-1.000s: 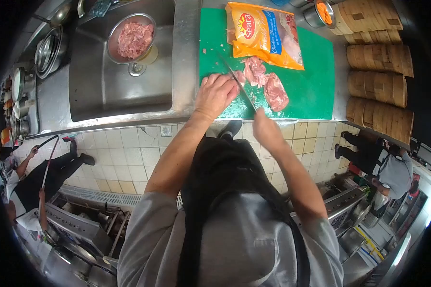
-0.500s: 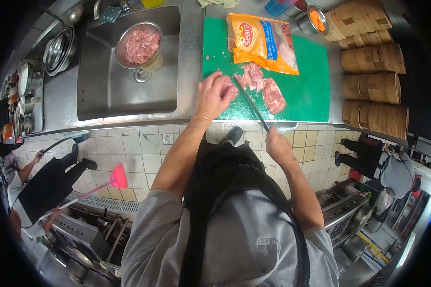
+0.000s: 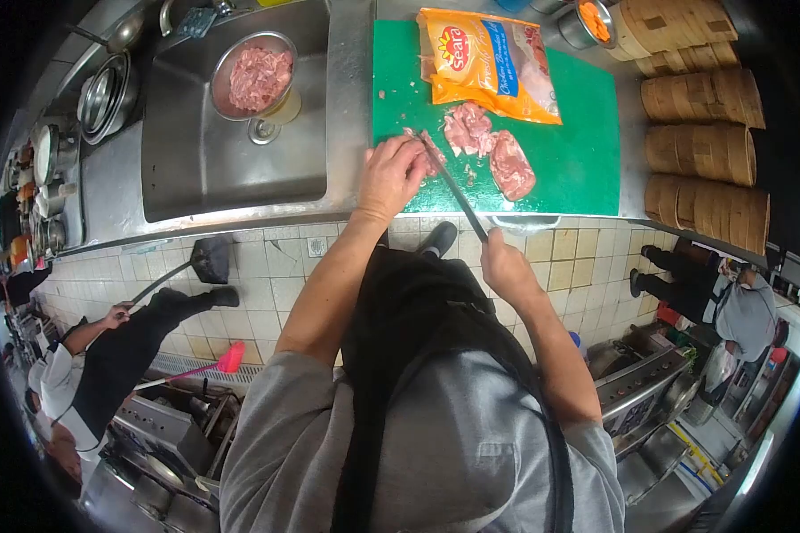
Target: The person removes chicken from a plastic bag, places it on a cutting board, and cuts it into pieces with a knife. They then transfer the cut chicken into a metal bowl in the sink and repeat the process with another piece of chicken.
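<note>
My right hand [image 3: 509, 266] is wrapped round the handle of a long knife [image 3: 456, 188]. Its narrow blade slants up and left, with the tip end at a piece of raw chicken [image 3: 434, 158] on the green cutting board [image 3: 578, 169]. Curled fingers of my left hand [image 3: 391, 178] press on that same piece and hide part of it. To the right of the blade lie a ragged heap of chicken [image 3: 468, 129] and a larger whole piece [image 3: 512, 166]. Behind them rests an orange printed chicken bag [image 3: 489, 67].
Left of the board is a steel sink [image 3: 178, 178] holding a metal bowl of cut meat [image 3: 260, 78]. Bamboo steamers [image 3: 707, 155] line the right side. Behind me, one person [image 3: 129, 355] holds a long-handled dustpan [image 3: 212, 260] and a pink broom [image 3: 231, 357]; another person [image 3: 742, 311] stands right.
The knife's tip end has shifted left and up onto the chicken piece by my left hand. At left, the person's dustpan has swung into view and the pink broom has moved lower.
</note>
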A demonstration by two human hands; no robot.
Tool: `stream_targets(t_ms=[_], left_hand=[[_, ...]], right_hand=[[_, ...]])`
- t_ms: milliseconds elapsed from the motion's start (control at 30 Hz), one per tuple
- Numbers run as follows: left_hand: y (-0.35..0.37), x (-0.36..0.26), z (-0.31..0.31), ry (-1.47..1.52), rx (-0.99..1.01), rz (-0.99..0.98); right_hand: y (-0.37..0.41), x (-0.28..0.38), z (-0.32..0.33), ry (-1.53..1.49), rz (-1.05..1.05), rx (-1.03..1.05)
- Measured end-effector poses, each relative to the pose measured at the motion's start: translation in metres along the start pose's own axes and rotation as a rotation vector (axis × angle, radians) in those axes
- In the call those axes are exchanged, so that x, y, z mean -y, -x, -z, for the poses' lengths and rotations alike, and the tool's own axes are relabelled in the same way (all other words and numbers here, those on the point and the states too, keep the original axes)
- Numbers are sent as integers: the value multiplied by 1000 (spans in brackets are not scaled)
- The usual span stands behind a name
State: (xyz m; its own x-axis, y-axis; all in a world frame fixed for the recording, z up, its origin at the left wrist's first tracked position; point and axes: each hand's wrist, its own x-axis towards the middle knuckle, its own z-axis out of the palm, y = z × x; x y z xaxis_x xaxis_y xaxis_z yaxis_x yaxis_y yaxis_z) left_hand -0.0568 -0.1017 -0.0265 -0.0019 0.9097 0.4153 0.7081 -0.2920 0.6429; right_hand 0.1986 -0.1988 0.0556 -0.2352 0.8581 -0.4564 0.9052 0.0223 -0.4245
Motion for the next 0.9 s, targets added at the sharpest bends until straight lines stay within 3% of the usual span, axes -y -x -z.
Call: stream_targets(t_ms=[367,600,733,900], left_hand=[[-2,-4,3,-73,23,-38],[-1,-1,2,-53,-5,-32],[0,0,0,-41,-23,-44],[0,0,2,-74,-7,-48]], right_hand=[[-90,26,-10,72,91,-49],[-6,-1,-16,74,-50,35],[-54,18,-10,23,42,9],[-31,8,-13,51,-11,-5]])
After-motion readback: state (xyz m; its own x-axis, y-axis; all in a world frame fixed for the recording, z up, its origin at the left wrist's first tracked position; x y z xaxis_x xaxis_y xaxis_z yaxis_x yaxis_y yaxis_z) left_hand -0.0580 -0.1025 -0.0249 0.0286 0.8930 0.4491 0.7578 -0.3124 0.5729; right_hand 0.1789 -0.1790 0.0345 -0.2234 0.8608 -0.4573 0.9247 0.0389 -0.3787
